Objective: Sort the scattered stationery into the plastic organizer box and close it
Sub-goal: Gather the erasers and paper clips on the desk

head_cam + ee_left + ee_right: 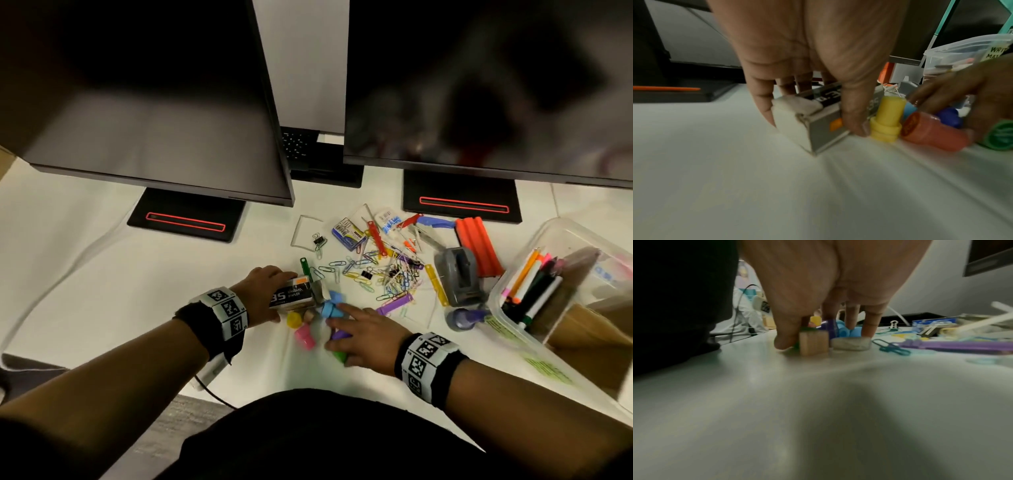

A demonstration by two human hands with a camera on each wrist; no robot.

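On the white table my left hand grips a grey box of staples, thumb on one long side and fingers on the other. Right beside it lies a cluster of small stamps: yellow, red-pink, blue and green. My right hand is down over this cluster, its thumb and fingers closing round the purple stamp and green stamp. A wooden block and a white eraser stand at its fingertips. The clear plastic organizer box sits open at the right, holding markers.
Paper clips, binder clips, a blue staple box, a grey tape dispenser, an orange item and a purple glue bottle lie between my hands and the organizer. Two monitors on stands fill the back. A cable hangs at the front edge.
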